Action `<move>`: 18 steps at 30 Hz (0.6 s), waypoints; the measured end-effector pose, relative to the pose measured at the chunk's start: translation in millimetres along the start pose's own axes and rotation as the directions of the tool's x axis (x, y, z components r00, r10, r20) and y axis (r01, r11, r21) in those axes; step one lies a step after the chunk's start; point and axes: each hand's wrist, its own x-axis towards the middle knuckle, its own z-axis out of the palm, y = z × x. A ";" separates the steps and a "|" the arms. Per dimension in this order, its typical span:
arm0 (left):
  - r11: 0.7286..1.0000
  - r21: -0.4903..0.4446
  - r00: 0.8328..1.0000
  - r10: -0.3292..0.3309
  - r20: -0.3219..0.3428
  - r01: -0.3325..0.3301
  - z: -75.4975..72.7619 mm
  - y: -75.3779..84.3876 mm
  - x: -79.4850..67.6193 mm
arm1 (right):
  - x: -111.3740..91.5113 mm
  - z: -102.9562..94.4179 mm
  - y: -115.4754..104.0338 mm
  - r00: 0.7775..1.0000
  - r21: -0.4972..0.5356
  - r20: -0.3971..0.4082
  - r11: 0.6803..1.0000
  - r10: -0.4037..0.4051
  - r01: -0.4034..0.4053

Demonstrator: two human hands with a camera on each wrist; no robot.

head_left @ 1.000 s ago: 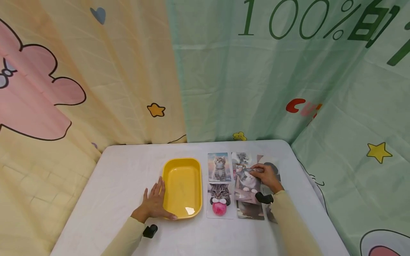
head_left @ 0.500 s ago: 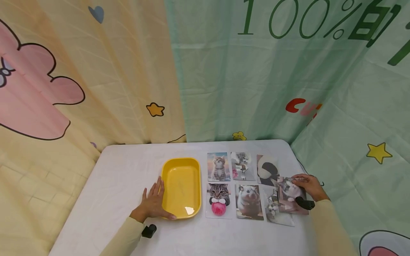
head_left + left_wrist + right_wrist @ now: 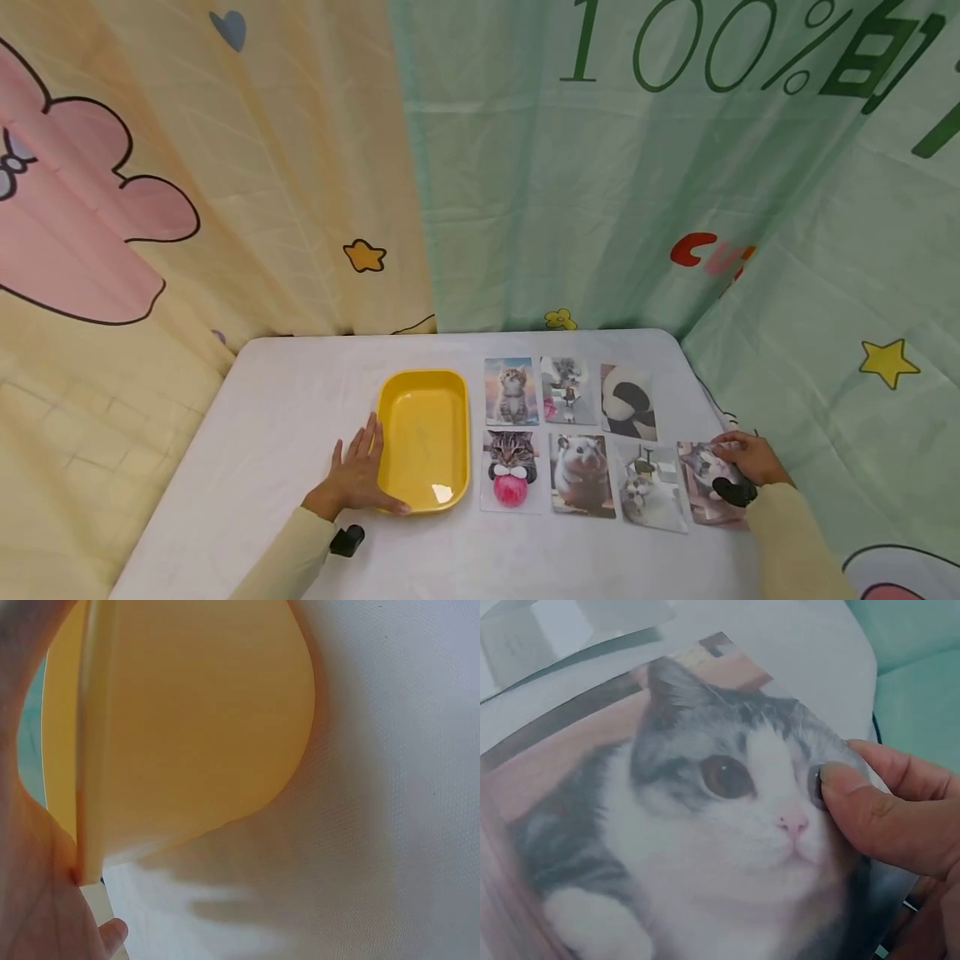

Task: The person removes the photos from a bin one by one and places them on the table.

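Observation:
My left hand rests with spread, extended fingers against the left side of a yellow tray, its thumb along the near rim. The left wrist view has the tray's outer wall close up, the palm touching its rim. At the table's right edge, my right hand pinches a photo card of a grey and white cat between thumb and fingers. That cat photo card fills much of the right wrist view, with the thumb on its face.
Two rows of animal photo cards lie right of the tray, including a kitten card, a hamster card and a grey-toned card. A white cloth covers the table. Printed curtains hang behind and beside it.
My right hand has carried the cat card rightward from above the middle cards to the right end of the near row, and lower. The left hand and tray have stayed put.

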 end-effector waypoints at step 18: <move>0.999 -0.039 0.999 0.027 -0.040 -0.029 1.2 7.2 -1.2 | 4.2 48.7 -49.9 0.957 -0.064 -0.288 0.996 0.040 -0.061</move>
